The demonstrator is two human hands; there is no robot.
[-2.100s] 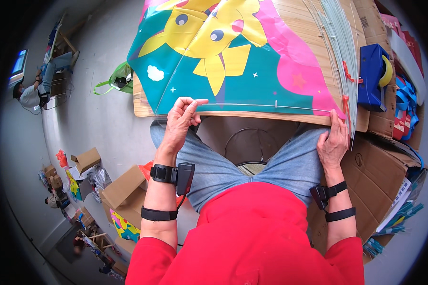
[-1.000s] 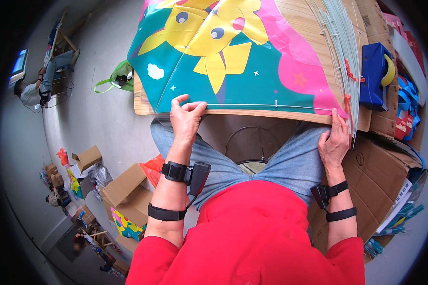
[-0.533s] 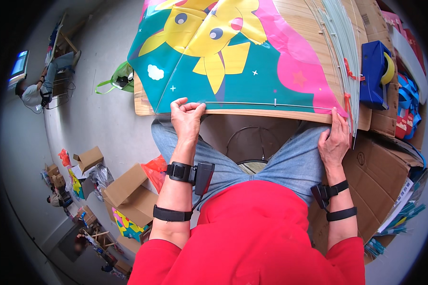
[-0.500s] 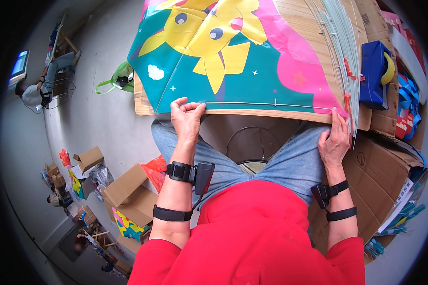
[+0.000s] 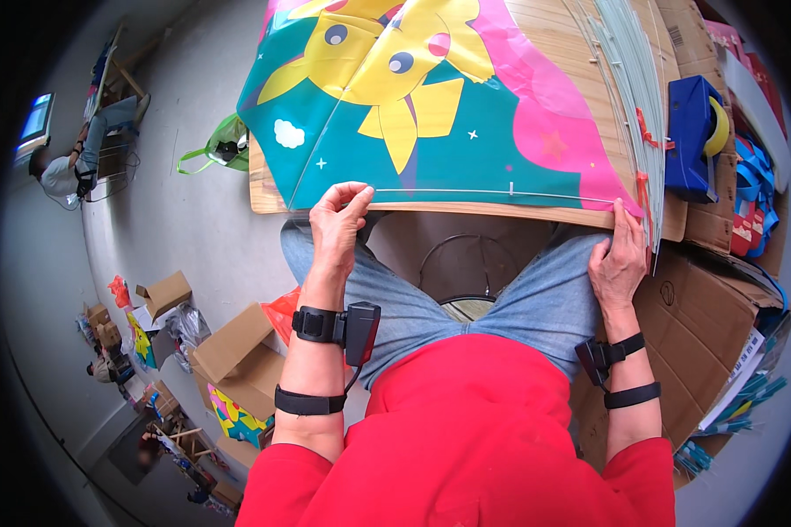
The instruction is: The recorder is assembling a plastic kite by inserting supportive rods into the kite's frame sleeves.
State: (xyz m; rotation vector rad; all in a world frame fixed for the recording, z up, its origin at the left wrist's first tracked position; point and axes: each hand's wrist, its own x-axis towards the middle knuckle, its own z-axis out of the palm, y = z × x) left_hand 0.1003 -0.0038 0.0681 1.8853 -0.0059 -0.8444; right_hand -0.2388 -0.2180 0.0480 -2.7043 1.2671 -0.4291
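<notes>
A printed plastic sheet, teal, pink and yellow with a cartoon figure, lies over the wooden table in front of me. Along its near edge runs a thin pale rod with a small clear piece across it. My left hand is closed in a pinch at the rod's left end, its fingertips at the sheet's edge. At the opposite end, my right hand rests two outstretched fingertips on the sheet's pink corner by the rod, thumb apart. What lies under those fingertips is hidden.
A bundle of thin pale rods with red ties lies on the table's right side. Beyond it stands a blue tape dispenser. Cardboard boxes flank my right leg; an open carton and a green bag are leftward. People sit farther off.
My left hand has shifted slightly left along the sheet's near edge, its forearm moving with it. The sheet and rod have moved only slightly. My right hand stays put.
</notes>
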